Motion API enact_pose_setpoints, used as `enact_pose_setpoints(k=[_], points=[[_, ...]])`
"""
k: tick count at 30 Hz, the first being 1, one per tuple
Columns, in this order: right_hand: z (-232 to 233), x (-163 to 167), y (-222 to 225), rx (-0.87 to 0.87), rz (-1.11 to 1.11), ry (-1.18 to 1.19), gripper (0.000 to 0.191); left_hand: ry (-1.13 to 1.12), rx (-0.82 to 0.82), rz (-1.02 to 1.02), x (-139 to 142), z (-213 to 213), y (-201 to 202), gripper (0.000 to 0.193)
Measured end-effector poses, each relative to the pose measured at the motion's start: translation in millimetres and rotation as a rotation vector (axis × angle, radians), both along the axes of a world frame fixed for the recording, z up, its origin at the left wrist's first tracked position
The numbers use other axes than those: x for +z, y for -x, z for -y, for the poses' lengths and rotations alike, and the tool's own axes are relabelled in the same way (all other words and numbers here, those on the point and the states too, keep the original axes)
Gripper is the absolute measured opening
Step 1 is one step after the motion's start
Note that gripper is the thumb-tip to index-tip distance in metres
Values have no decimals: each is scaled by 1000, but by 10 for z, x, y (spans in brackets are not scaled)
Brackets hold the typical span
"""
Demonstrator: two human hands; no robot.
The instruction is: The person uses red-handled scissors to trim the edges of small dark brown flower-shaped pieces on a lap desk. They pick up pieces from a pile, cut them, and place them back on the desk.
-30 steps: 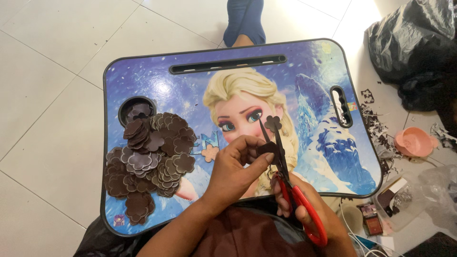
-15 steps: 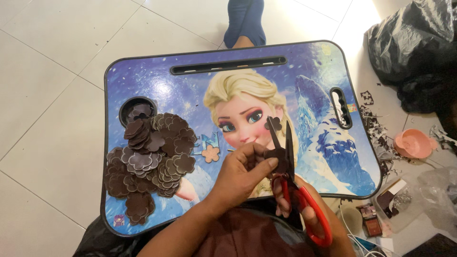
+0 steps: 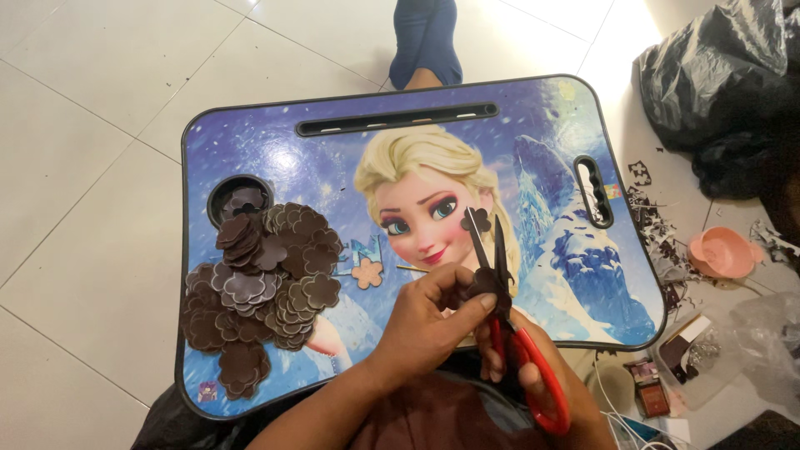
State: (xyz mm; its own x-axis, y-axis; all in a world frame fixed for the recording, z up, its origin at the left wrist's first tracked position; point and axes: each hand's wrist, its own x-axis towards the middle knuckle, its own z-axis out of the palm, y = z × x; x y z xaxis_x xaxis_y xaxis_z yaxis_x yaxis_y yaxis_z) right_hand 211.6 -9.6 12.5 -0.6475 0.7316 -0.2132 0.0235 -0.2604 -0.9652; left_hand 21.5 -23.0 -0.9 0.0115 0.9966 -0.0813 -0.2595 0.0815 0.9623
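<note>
The right hand (image 3: 533, 375) grips red-handled scissors (image 3: 508, 317), blades parted around a dark brown cutout (image 3: 482, 279) that the left hand (image 3: 429, 321) pinches above the picture-printed lap table (image 3: 250, 142). A heap of finished brown flower shapes (image 3: 267, 283) lies left. With fingertips this near the blades, a slip could nick a finger or spoil the petal edge.

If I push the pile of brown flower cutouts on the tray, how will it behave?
The pile of brown flower cutouts would likely slide apart: the pieces lie loose and overlapping. They look thin and flat, so probably light and bendy. The tray looks glossy, perhaps slippery.
</note>
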Motion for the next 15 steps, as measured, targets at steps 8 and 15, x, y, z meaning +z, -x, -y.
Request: enact_pose_setpoints(k=[8,15], points=[[-22,-97,-51,-18,51,34,108,-34,33,-95,38,-5,29,12],[-56,-187,-91,-10,35,118,106,-68,33,-122,25,-9,63,14]])
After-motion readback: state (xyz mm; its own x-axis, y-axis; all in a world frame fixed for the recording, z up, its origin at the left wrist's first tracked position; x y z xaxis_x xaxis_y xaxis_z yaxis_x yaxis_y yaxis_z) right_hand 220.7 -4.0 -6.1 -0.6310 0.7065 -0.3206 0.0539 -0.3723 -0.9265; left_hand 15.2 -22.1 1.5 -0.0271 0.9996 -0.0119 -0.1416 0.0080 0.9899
